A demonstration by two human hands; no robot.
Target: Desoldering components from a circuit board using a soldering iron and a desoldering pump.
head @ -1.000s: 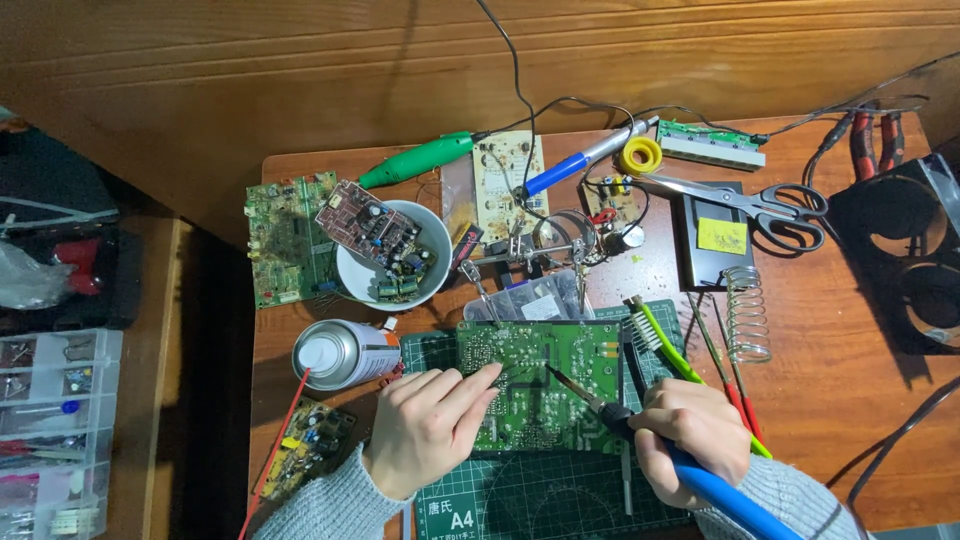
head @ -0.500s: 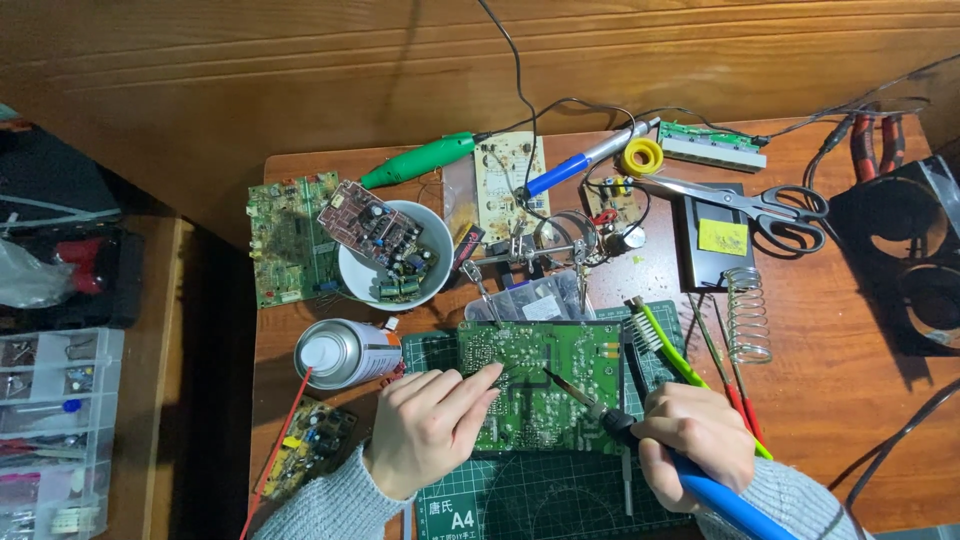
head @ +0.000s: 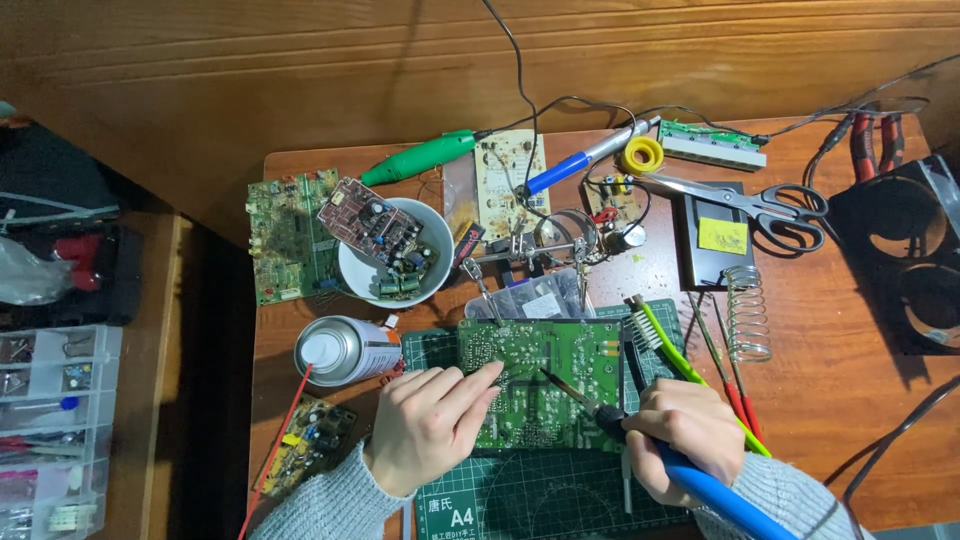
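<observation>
While both hands work over it, the green rectangular circuit board serves as landmark for every entry below.

Landmark: green rectangular circuit board (head: pixel 545 385), solder side up, lying flat on a dark green gridded cutting mat (head: pixel 540 500) at the near edge of the brown wooden surface (head: pixel 840 370); its long axis runs left to right.

Key relation: blue-handled soldering iron (head: pixel 690 480) slants from the board's lower right up and leftward, its thin metal tip over the board's middle; whether it touches the solder cannot be told.

Right hand (head: pixel 685 425): just off the board's lower right corner, fingers curled shut around the iron's grip, pen fashion, wrist in a grey knitted sleeve.

Left hand (head: pixel 435 420): on the board's left edge, palm down, fingers stretched flat and loosely spread, gripping nothing, fingertips resting on the board and pointing toward the tip.

Nearer hand: the left fingertips lie closest to the tip; the right hand sits farther back along the handle.

Left of board: silver spray can (head: pixel 345 350) lying on its side, with a thin red straw.

Beyond board, upper left: white round bowl (head: pixel 385 255) holding a small board and loose parts.

Right of board: green-handled brush (head: pixel 670 345), then a coiled wire iron stand (head: pixel 748 315).

Far beyond board, right: steel scissors (head: pixel 745 200).
</observation>
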